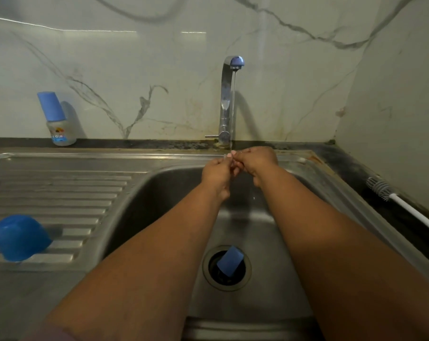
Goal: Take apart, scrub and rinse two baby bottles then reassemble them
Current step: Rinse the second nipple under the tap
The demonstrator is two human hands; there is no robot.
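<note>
Beside sink point(307, 193), capped bottle point(59, 119), brush point(390, 193), blue cap point(230, 261) over drain

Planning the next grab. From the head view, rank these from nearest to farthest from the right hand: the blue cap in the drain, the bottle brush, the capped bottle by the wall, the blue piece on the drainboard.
From the right hand, under the tap:
1. Blue cap, below it in the sink drain.
2. Bottle brush, on the counter to its right; nearly level with the cap.
3. Capped bottle, far left against the wall.
4. Blue piece, on the drainboard at the left edge.
</note>
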